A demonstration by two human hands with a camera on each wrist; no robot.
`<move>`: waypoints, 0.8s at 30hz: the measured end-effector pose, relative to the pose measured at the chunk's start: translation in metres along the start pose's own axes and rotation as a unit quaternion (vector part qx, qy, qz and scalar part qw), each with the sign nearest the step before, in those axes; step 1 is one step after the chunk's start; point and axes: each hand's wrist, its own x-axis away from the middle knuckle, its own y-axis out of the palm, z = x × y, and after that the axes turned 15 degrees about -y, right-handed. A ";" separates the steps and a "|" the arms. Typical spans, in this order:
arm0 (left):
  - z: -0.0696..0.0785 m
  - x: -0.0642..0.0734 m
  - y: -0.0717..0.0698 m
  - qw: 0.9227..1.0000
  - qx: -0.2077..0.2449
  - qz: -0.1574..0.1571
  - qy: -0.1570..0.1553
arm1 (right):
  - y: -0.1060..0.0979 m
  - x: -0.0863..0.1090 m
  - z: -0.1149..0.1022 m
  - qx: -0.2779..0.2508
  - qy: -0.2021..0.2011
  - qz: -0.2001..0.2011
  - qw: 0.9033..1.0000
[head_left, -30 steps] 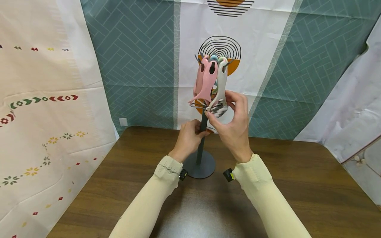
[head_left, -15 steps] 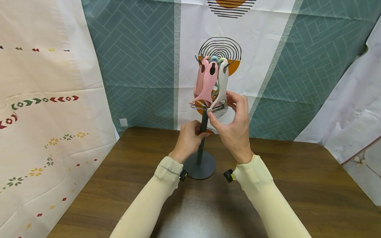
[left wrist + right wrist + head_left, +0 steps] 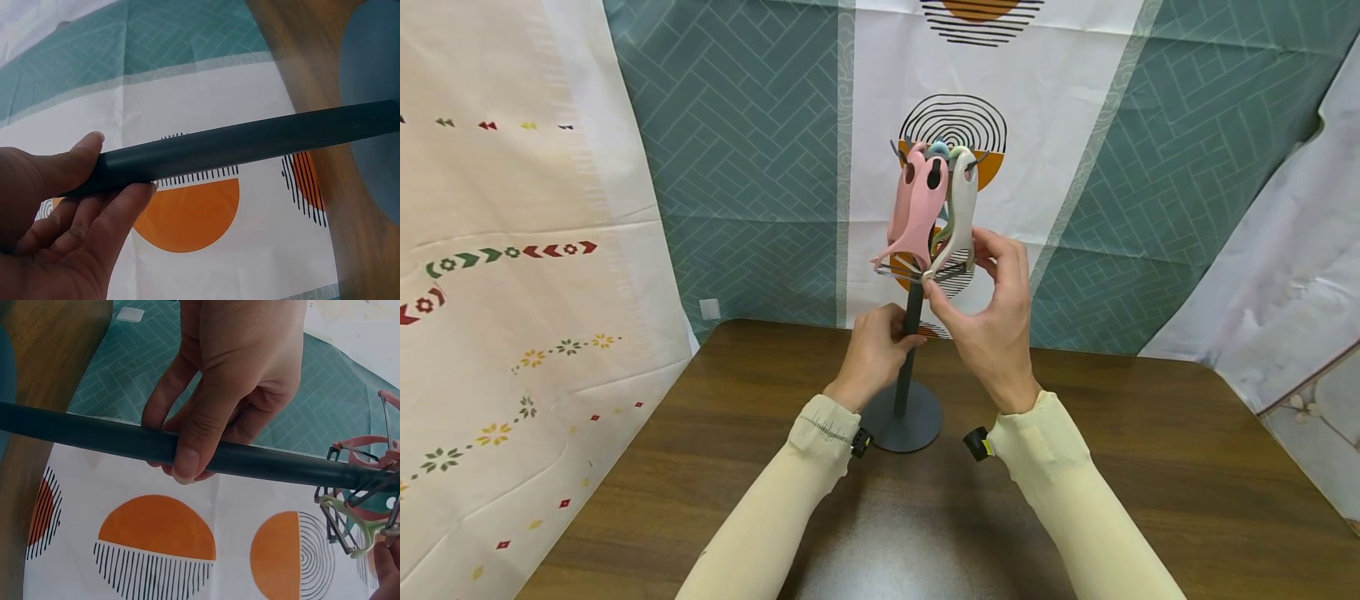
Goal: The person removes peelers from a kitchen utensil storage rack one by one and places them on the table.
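Note:
In the head view my left hand (image 3: 872, 350) grips the dark pole of an upright stand (image 3: 905, 379), thumb and fingers wrapped round it, as the left wrist view also shows. Several Y-shaped vegetable peelers hang heads down from hooks at the stand's top. My right hand (image 3: 996, 325) pinches the head end of the off-white peeler (image 3: 962, 196), which hangs at the right. Beside it, to the left, is a pink peeler (image 3: 927, 208), with another pink one partly behind. A light green peeler (image 3: 359, 534) shows in the right wrist view. Blue at the back is mostly hidden.
The stand's round dark base (image 3: 917, 429) rests on a brown wooden table (image 3: 1135, 467). A patterned teal and white cloth (image 3: 760, 167) hangs close behind the table. Another patterned cloth (image 3: 497, 350) hangs at the left.
The off-white peeler has shifted slightly right, and the gap between it and the front pink peeler has widened. My right hand moves a little with it; my left hand stays on the pole.

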 end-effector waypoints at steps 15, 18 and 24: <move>0.000 0.001 -0.001 1.000 0.005 0.005 0.007 | -0.002 -0.003 -0.002 0.002 -0.015 -0.005 1.000; 0.000 0.001 -0.001 1.000 0.005 0.005 0.008 | -0.003 -0.004 -0.003 0.003 -0.015 -0.005 1.000; 0.000 0.001 0.000 1.000 0.005 0.000 0.004 | -0.005 -0.004 -0.002 0.006 -0.018 -0.004 1.000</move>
